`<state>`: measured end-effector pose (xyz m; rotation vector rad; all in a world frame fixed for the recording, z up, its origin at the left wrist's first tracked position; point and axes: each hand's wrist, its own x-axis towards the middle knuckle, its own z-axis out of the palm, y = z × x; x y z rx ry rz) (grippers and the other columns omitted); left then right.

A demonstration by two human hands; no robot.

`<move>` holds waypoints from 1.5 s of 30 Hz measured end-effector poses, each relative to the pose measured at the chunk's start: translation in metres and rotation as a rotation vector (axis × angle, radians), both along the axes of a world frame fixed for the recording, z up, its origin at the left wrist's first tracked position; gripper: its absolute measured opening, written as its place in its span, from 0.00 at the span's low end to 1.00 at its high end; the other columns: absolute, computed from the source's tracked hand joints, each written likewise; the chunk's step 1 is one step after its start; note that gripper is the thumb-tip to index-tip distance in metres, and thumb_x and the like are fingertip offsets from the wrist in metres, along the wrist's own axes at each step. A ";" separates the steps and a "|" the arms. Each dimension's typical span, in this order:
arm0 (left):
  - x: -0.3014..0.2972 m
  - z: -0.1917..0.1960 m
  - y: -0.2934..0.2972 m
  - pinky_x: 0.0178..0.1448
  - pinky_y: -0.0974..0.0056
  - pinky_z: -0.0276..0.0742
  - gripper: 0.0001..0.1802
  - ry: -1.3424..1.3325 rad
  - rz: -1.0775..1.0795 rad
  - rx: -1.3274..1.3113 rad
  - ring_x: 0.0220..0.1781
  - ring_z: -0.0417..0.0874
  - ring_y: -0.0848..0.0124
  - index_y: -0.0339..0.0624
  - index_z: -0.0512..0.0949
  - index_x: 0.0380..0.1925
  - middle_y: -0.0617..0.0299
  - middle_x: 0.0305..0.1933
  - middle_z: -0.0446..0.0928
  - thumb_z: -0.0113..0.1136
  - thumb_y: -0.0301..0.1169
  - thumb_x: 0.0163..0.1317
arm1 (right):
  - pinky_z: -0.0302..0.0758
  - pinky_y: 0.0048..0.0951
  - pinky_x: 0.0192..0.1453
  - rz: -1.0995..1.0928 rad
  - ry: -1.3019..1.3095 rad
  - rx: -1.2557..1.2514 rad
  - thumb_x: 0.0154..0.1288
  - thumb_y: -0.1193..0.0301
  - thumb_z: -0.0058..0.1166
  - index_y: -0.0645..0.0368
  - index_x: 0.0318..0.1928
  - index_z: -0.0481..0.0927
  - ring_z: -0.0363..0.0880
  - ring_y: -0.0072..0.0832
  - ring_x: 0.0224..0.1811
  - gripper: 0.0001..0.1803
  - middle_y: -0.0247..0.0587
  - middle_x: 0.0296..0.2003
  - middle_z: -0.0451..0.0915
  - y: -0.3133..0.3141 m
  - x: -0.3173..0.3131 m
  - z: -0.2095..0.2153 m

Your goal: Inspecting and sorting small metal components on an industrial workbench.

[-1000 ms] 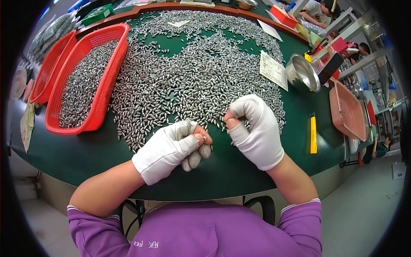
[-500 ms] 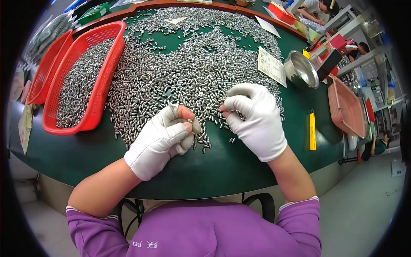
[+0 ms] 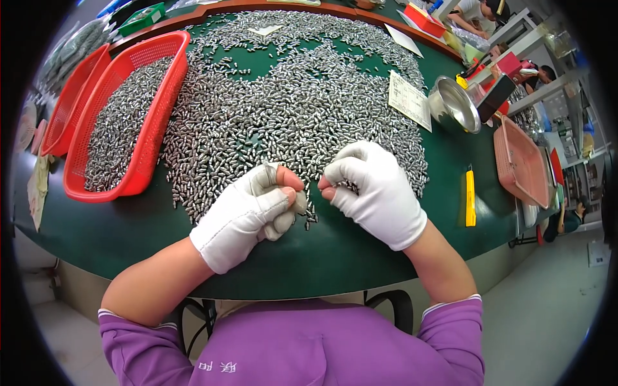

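Observation:
A wide heap of small silver metal parts [image 3: 290, 109] covers the green table [image 3: 335, 257]. My left hand [image 3: 248, 212], in a white glove with bare fingertips, is curled at the heap's near edge with a few parts pinched in its fingers. My right hand [image 3: 373, 190], gloved the same way, rests on the heap's near edge just to the right, fingers bent down over the parts. The two hands are a small gap apart. What lies under the right fingers is hidden.
A red mesh basket [image 3: 154, 128] full of the same parts stands at the left, with a second red basket [image 3: 71, 103] beside it. A steel bowl [image 3: 454, 103], a paper slip [image 3: 409, 100], a yellow knife [image 3: 470, 199] and a pink tray [image 3: 524, 161] lie at the right. Other people work at the far right.
Both hands have drawn slightly toward me and come closer together at the heap's near edge. The left hand has curled tighter on its parts.

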<state>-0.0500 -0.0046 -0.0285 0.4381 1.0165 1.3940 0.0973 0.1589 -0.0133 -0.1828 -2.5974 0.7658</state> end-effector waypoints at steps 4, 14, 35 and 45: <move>0.004 0.013 0.002 0.28 0.78 0.60 0.15 0.081 -0.094 -0.045 0.27 0.68 0.83 0.43 0.71 0.48 0.64 0.38 0.75 0.60 0.33 0.65 | 0.77 0.28 0.38 0.070 0.027 -0.360 0.50 0.78 0.67 0.57 0.33 0.83 0.79 0.29 0.33 0.08 0.39 0.31 0.77 -0.013 0.001 0.006; 0.003 0.006 0.002 0.27 0.77 0.61 0.11 0.164 -0.121 -0.072 0.26 0.70 0.81 0.45 0.73 0.40 0.64 0.34 0.77 0.62 0.36 0.64 | 0.76 0.25 0.36 0.034 0.058 -0.497 0.53 0.79 0.65 0.60 0.32 0.83 0.79 0.26 0.31 0.06 0.38 0.32 0.76 -0.015 0.000 0.001; -0.004 -0.004 -0.002 0.27 0.78 0.60 0.14 -0.054 -0.114 0.050 0.24 0.66 0.84 0.43 0.70 0.47 0.66 0.35 0.74 0.55 0.38 0.68 | 0.74 0.35 0.38 -0.094 0.038 0.272 0.44 0.75 0.66 0.54 0.28 0.80 0.77 0.37 0.34 0.09 0.37 0.30 0.77 -0.003 -0.004 -0.009; 0.003 0.006 0.001 0.24 0.76 0.57 0.13 0.115 -0.175 -0.066 0.23 0.67 0.82 0.45 0.72 0.40 0.65 0.32 0.75 0.62 0.39 0.64 | 0.73 0.34 0.29 0.203 0.224 -0.069 0.40 0.75 0.68 0.56 0.28 0.81 0.77 0.35 0.27 0.11 0.38 0.26 0.77 -0.008 -0.006 0.003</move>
